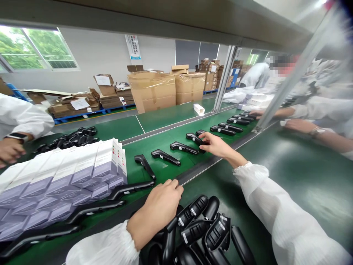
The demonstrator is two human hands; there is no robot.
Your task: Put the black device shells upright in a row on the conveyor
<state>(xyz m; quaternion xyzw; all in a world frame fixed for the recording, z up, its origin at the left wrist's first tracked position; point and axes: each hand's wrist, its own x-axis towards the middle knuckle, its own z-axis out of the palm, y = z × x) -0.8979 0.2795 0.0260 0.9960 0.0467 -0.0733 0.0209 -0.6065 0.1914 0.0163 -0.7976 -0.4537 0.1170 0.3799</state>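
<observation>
My right hand (216, 145) reaches over the green belt. Its thumb and fingers close on the end of a black angled handheld device (194, 138). More such devices lie spaced along the belt, among them one (165, 157) left of that hand and one (145, 165) farther left. My left hand (162, 198) is held low by the belt's near edge, fingers curled downward; whatever lies under them is hidden. Just beside and below it, a heap of black plastic shells (194, 209), some with white labels, covers part of the near worktop.
White and purple boxes (102, 165) stand in rows at left. A co-worker's hand (11, 149) is near a pile of black parts (77, 138). Another person's hands (300, 127) are at right. A metal post (289, 70) rises beside the belt; a small white box (198, 109) sits beyond.
</observation>
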